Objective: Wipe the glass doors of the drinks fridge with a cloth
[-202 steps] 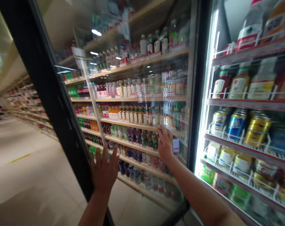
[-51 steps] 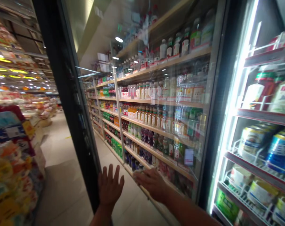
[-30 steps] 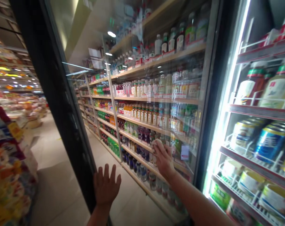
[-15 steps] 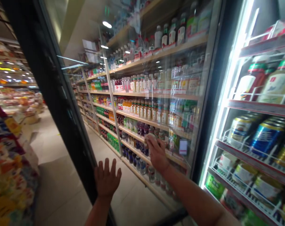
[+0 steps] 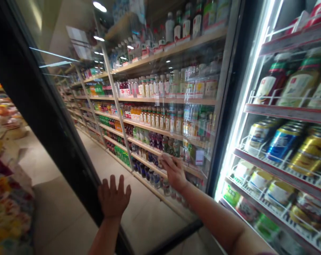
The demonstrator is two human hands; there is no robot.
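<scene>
An open glass fridge door (image 5: 149, 46) with a black frame (image 5: 43, 120) stands in front of me. My left hand (image 5: 114, 196) lies flat on the lower glass near the frame, fingers spread, holding nothing. Further right and a little higher, my right hand (image 5: 173, 171) presses against the glass. Its fingers are bunched over what looks like a small pale cloth (image 5: 161, 162), mostly hidden under them. A small sticker (image 5: 199, 157) sits on the glass just right of that hand.
The lit fridge interior at right holds wire shelves with cans (image 5: 282, 141) and bottles (image 5: 295, 85). Through the glass I see long aisle shelves of drinks (image 5: 149, 120). A colourful goods display (image 5: 6, 198) stands at the left beside the tiled floor (image 5: 56, 212).
My right hand slid from low on the glass up toward the sticker, then back a little left and down. My left hand stayed flat on the glass. My view shifted right.
</scene>
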